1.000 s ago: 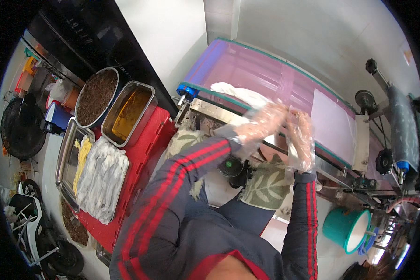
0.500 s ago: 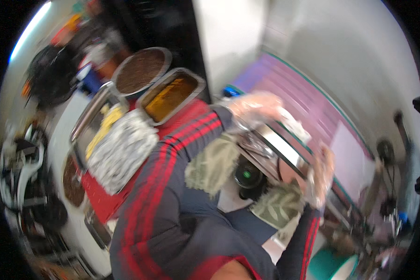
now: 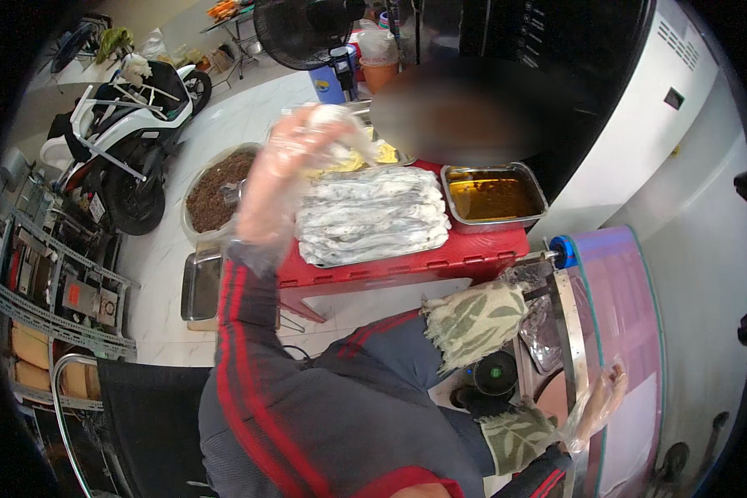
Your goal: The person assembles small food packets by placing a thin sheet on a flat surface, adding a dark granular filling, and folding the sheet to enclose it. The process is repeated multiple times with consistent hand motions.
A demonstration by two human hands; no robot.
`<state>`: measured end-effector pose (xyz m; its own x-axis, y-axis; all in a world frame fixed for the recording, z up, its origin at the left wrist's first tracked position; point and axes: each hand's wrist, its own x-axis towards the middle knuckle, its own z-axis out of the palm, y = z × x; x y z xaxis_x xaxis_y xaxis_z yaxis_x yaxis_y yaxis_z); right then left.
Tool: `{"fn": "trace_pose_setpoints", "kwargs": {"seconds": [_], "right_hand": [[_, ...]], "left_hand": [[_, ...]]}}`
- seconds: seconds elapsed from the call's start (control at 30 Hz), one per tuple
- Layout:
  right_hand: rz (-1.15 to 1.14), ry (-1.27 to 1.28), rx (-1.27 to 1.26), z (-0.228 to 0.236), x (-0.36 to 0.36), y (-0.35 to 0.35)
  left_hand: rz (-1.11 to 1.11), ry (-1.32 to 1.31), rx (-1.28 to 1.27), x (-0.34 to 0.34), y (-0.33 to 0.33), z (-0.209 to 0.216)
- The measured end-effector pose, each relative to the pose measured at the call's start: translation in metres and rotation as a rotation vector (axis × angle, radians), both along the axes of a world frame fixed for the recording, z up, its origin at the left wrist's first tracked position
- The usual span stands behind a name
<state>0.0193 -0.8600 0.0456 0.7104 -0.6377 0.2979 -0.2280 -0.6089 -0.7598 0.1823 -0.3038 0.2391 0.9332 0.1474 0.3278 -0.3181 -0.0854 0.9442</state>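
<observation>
My left hand (image 3: 280, 162), in a clear plastic glove, is raised beside a tray piled with long white-and-grey strips (image 3: 373, 212). Its fingers close on a soft white piece (image 3: 330, 120), blurred by motion. My right hand (image 3: 602, 402), gloved too, rests open with nothing in it by the metal-edged frame (image 3: 571, 332) of a pinkish-purple sheet (image 3: 618, 307). Leaf-patterned cloths (image 3: 476, 322) lie over my legs. Between my knees is a round black device (image 3: 494, 373) with a small green light.
A red table (image 3: 398, 270) carries the tray and a metal pan of amber liquid (image 3: 496, 195). To its left are a tub of brown crumbly stuff (image 3: 216, 199) and a shallow metal tray (image 3: 202, 286). A black fan (image 3: 303, 29) stands behind; a white motorbike (image 3: 124, 124) is far left.
My left hand has gone from the purple sheet's frame to above the tray's left side, with the white piece in it. My right hand stays by the frame. The view has swung left.
</observation>
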Motion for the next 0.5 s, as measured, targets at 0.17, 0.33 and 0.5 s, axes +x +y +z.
{"fn": "trace_pose_setpoints", "kwargs": {"seconds": [0.17, 0.33, 0.5], "right_hand": [[0.065, -0.038, -0.024, 0.01, 0.019, 0.012], [0.054, -0.042, 0.023, 0.007, 0.009, 0.019], [0.02, 0.0, 0.042, 0.015, -0.009, 0.005]], "left_hand": [[0.339, -0.042, 0.165, -0.044, 0.138, -0.036], [0.421, 0.251, -0.041, -0.105, 0.278, -0.182], [0.758, 0.843, 1.31, -0.108, 0.33, -0.258]]}}
